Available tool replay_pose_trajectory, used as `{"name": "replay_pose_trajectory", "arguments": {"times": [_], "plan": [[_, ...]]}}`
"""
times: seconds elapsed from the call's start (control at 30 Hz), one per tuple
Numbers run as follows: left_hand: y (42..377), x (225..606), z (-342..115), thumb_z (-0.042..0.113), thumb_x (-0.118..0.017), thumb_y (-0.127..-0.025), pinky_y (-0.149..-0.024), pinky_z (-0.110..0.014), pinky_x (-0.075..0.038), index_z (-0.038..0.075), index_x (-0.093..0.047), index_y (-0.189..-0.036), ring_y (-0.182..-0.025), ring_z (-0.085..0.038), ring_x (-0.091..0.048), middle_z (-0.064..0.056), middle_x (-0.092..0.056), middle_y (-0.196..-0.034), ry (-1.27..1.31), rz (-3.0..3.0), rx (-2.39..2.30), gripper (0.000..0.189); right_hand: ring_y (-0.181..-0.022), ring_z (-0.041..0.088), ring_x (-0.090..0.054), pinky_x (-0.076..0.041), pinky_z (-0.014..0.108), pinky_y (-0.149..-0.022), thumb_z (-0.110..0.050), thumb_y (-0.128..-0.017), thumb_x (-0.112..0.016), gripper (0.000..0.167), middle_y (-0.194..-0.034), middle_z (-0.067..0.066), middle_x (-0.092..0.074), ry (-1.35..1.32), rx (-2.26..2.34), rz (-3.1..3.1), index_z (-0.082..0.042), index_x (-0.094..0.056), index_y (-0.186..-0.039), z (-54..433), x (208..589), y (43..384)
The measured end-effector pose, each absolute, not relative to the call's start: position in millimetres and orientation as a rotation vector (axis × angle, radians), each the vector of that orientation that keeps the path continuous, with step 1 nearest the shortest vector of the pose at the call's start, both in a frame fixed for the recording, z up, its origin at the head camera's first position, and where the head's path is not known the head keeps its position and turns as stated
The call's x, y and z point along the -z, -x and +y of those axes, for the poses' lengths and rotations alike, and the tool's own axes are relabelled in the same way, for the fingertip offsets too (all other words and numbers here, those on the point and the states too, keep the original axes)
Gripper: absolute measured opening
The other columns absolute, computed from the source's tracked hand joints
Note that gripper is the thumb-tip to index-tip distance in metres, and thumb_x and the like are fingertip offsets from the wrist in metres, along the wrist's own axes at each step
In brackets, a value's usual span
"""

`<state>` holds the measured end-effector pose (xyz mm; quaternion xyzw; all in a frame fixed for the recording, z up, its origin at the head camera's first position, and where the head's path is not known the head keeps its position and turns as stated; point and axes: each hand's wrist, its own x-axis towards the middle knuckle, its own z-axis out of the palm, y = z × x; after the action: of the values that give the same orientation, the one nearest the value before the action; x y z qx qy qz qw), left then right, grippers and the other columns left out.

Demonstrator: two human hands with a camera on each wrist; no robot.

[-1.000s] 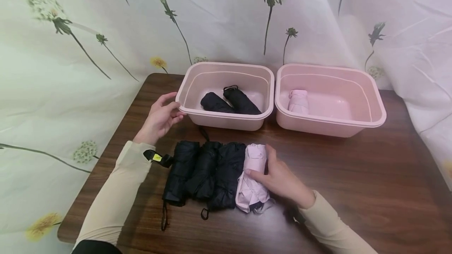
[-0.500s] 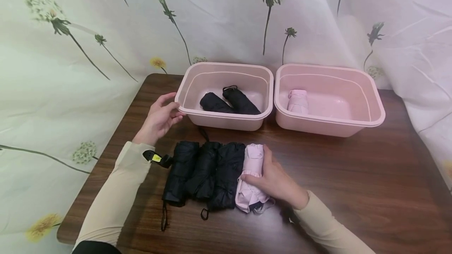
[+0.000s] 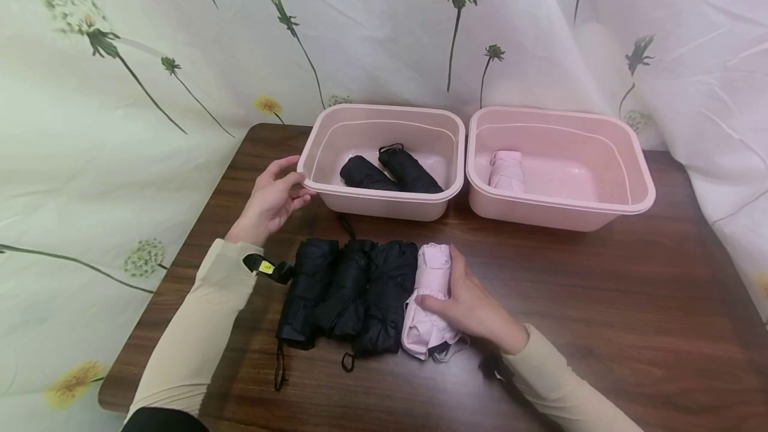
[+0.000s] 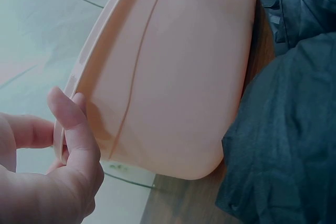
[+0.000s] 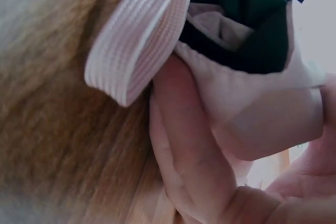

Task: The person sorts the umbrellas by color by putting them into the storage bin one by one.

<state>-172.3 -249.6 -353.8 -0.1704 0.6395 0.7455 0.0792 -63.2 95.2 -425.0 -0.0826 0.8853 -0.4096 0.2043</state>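
My left hand point(image 3: 273, 197) pinches the left corner of a pink plastic bin point(image 3: 384, 205); in the left wrist view the thumb and fingers sit on either side of its rim point(image 4: 79, 72). A pink folded umbrella point(image 3: 433, 279) lies on the table at the right end of a row, and my right hand point(image 3: 477, 302) grips it from its right side. Close up in the right wrist view, fingers curl round the umbrella's pink fabric point(image 5: 268, 114) beside its ribbed wrist strap point(image 5: 139, 40). Three black folded umbrellas point(image 3: 309, 292) lie side by side to its left.
Two black folded umbrellas point(image 3: 411, 169) lie inside the left bin. A second pink bin point(image 3: 558, 215) stands beside it on the right, holding one pink folded umbrella point(image 3: 507, 171). Behind the brown wooden table point(image 3: 660, 325) hangs a floral cloth point(image 3: 384, 32).
My right hand has shifted slightly and closed more fully round the pink umbrella, which has barely moved. The left hand stays at the bin's rim.
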Motion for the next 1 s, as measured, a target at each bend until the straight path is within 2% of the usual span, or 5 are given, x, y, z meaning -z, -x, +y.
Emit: {"name": "replay_pose_trajectory", "arguments": {"times": [0.17, 0.37, 0.6, 0.77, 1.0], "plan": [[171.9, 353.3, -249.3, 0.008, -0.052, -0.098, -0.06, -0.019, -0.055, 0.018, -0.036, -0.141, -0.065, -0.011, -0.065, -0.014, -0.043, -0.125, 0.499, 1.91, -2.24, 0.048, -0.129, 0.036, -0.047, -0.04, 0.05, -0.108, -0.044, -0.08, -0.073, 0.108, -0.143, 0.031, -0.041, 0.213, 1.166, 2.468, -0.004, -0.005, -0.153, 96.1, 425.0, 62.2], [171.2, 352.9, -249.1, 0.009, -0.052, -0.098, -0.061, -0.019, -0.055, 0.018, -0.035, -0.142, -0.065, -0.011, -0.064, -0.014, -0.043, -0.125, 0.5, 1.928, -2.226, 0.048, -0.115, 0.03, -0.055, -0.046, 0.047, -0.1, -0.038, -0.078, -0.072, 0.106, -0.139, 0.031, -0.046, 0.134, 1.195, 2.457, -0.006, -0.004, -0.153, 98.7, 429.1, 60.0], [169.6, 351.0, -249.0, 0.009, -0.052, -0.098, -0.062, -0.019, -0.055, 0.018, -0.034, -0.144, -0.065, -0.01, -0.064, -0.015, -0.042, -0.126, 0.509, 1.928, -2.214, 0.05, -0.099, 0.026, -0.06, -0.051, 0.042, -0.09, -0.033, -0.077, -0.072, 0.105, -0.127, 0.029, -0.054, 0.09, 1.227, 2.449, -0.008, -0.005, -0.153, 101.3, 431.6, 59.2], [168.5, 348.6, -249.1, 0.008, -0.052, -0.098, -0.063, -0.02, -0.055, 0.017, -0.034, -0.142, -0.066, -0.01, -0.064, -0.014, -0.043, -0.123, 0.494, 1.9, -2.23, 0.049, -0.095, 0.025, -0.061, -0.053, 0.038, -0.083, -0.032, -0.076, -0.073, 0.104, -0.122, 0.027, -0.057, 0.081, 1.237, 2.452, -0.009, -0.006, -0.153, 102.2, 431.3, 58.8], [170.3, 352.0, -248.1, 0.009, -0.051, -0.098, -0.061, -0.019, -0.055, 0.018, -0.034, -0.144, -0.065, -0.01, -0.064, -0.015, -0.042, -0.125, 0.518, 1.932, -2.21, 0.05, -0.099, 0.026, -0.06, -0.051, 0.041, -0.089, -0.031, -0.077, -0.072, 0.102, -0.126, 0.028, -0.055, 0.087, 1.264, 2.443, -0.009, -0.007, -0.153, 103.7, 431.5, 58.2]]}}
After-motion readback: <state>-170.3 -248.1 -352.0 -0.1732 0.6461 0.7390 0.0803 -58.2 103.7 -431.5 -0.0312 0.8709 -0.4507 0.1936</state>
